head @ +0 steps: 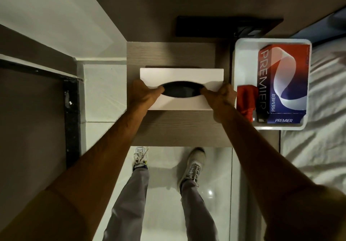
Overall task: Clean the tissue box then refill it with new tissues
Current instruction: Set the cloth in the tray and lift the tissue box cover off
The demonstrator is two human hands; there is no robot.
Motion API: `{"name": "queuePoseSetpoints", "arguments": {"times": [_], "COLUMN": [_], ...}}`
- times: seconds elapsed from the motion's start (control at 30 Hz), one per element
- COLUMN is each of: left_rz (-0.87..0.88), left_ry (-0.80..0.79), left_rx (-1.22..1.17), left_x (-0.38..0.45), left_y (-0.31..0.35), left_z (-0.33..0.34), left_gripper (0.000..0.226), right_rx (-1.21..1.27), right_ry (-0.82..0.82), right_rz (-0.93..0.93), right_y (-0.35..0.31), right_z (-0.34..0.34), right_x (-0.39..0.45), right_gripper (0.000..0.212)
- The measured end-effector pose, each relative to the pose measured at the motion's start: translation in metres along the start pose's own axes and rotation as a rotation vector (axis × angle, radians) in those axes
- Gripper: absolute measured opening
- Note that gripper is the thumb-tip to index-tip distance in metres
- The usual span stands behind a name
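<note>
A white tissue box (180, 76) with a dark oval slot (180, 92) lies on a small wooden bedside table (179, 126). My left hand (144, 95) grips its left end, thumb at the slot's left tip. My right hand (220, 95) grips the right end, thumb at the slot's right tip. No tissue shows in the slot. A red and blue PREMIER tissue pack (284, 76) lies in a white tray (243, 61) to the right, with a red cloth (246, 98) beside it.
The tray sits at the table's right edge against a bed with white sheets (318, 128). A dark panel (224, 26) hangs on the wall behind the table. My legs and shoes (192, 166) stand on the glossy tiled floor below.
</note>
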State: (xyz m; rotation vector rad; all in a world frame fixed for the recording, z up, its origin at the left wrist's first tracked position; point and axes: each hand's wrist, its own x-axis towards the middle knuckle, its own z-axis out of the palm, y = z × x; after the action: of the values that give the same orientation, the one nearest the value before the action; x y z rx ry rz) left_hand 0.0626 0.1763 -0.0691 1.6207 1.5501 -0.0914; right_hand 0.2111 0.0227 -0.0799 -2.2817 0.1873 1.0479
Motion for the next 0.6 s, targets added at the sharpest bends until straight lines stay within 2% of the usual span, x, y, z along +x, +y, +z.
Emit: {"name": "queuePoseSetpoints", "arguments": {"times": [0.13,0.27,0.33,0.47,0.6], "left_rz": [-0.031,-0.092,-0.095,-0.101,-0.094], "left_ry": [-0.013,-0.072,-0.091,-0.105,-0.112], "left_rx": [0.018,0.062,0.064,0.001,0.034], "left_x": [-0.016,-0.058,-0.082,-0.11,-0.107], "left_y": [-0.006,-0.031,-0.05,-0.078,-0.082], "left_z": [-0.019,-0.037,-0.038,-0.025,-0.013], "left_gripper": [0.083,0.083,0.074,0.058,0.066], "right_rx": [-0.146,-0.131,-0.071,-0.069,-0.085], "right_ry": [0.177,0.098,0.052,0.077,0.067], "right_rz": [-0.197,-0.183,-0.129,-0.122,-0.124], "right_y": [0.0,0.033,0.059,0.095,0.109], "right_z": [-0.013,-0.022,-0.021,-0.012,-0.008], "right_x": [-0.031,-0.08,-0.099,-0.112,-0.101], "right_gripper": [0.086,0.09,0.083,0.054,0.05]}}
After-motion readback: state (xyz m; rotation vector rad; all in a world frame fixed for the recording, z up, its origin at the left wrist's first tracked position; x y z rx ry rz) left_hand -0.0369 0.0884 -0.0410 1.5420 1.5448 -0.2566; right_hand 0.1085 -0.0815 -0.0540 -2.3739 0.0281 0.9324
